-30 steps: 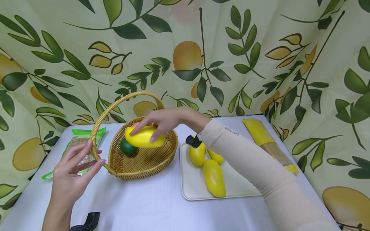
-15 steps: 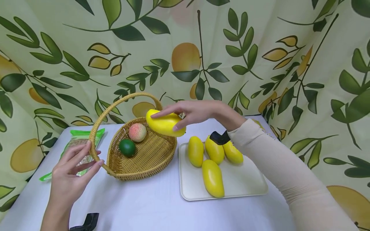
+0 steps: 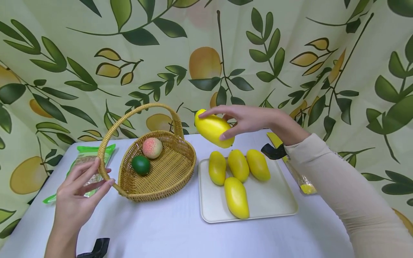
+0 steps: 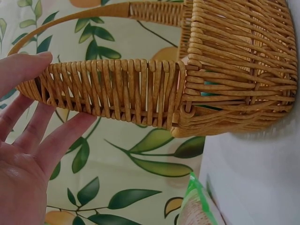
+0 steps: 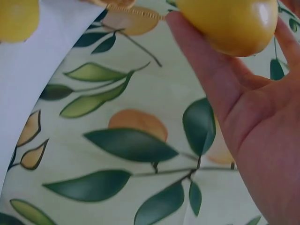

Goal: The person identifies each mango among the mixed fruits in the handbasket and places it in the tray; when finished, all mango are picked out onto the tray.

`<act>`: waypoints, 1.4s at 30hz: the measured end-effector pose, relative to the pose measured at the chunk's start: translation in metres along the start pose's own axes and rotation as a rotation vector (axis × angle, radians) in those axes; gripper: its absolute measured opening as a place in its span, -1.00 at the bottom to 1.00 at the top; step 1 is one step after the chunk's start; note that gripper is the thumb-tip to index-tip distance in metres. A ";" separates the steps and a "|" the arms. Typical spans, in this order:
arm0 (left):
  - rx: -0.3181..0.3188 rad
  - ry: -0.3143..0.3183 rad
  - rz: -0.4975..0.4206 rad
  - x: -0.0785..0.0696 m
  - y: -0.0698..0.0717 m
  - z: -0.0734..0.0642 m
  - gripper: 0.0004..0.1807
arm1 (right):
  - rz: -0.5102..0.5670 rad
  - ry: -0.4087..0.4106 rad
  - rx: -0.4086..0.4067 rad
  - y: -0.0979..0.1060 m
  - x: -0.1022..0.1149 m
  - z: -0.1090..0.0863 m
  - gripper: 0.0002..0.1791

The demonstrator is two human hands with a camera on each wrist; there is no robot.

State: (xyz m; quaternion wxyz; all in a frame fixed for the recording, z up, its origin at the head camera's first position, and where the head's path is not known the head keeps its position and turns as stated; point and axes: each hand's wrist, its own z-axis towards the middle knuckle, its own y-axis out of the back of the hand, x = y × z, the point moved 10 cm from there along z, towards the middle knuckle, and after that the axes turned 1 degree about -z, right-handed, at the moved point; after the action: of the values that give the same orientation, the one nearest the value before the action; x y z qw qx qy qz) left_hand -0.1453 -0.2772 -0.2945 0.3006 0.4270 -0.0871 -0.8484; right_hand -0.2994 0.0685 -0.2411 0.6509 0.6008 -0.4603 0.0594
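My right hand [image 3: 245, 120] grips a yellow mango [image 3: 213, 128] between thumb and fingers, in the air above the back of the white tray [image 3: 271, 200]. In the right wrist view the mango [image 5: 229, 23] shows at the top against my fingers. With thumb and fingers my left hand [image 3: 79, 190] pinches the handle of a wicker basket [image 3: 158, 195]. Seen from the left wrist, the woven handle [image 4: 112, 89] runs from my thumb to the basket's side. Inside the basket lie a pink peach [image 3: 152, 148] and a dark green round fruit [image 3: 141, 165].
Several mangoes [image 3: 236, 197] lie on the tray, right of the basket. A green-edged bag [image 3: 87, 157] lies behind my left hand. At the right, a yellow packet [image 3: 308, 188] is partly covered by my right arm. A leaf-patterned curtain [image 3: 206, 32] hangs behind the table.
My right hand has carried the mango from over the basket up and right to above the tray's back, uncovering the peach. My left hand keeps its grip on the handle.
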 end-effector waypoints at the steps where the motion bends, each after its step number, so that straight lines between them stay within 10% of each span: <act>1: -0.002 0.010 0.012 0.001 0.000 0.000 -0.16 | 0.009 -0.014 -0.015 0.002 -0.003 -0.004 -0.22; 20: -0.002 -0.040 -0.033 0.000 0.001 0.001 -0.16 | 0.118 -0.128 -0.183 -0.003 -0.054 -0.095 -0.16; 42: 0.000 -0.057 -0.060 -0.003 0.001 0.000 -0.15 | 0.291 -0.275 -0.246 -0.097 -0.131 -0.153 -0.14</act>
State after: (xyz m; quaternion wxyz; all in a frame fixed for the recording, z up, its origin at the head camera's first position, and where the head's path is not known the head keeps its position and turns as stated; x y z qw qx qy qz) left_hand -0.1437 -0.2760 -0.2925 0.2724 0.4049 -0.0829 -0.8689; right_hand -0.2319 0.2326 -0.3777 0.6350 0.4466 -0.6302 0.0134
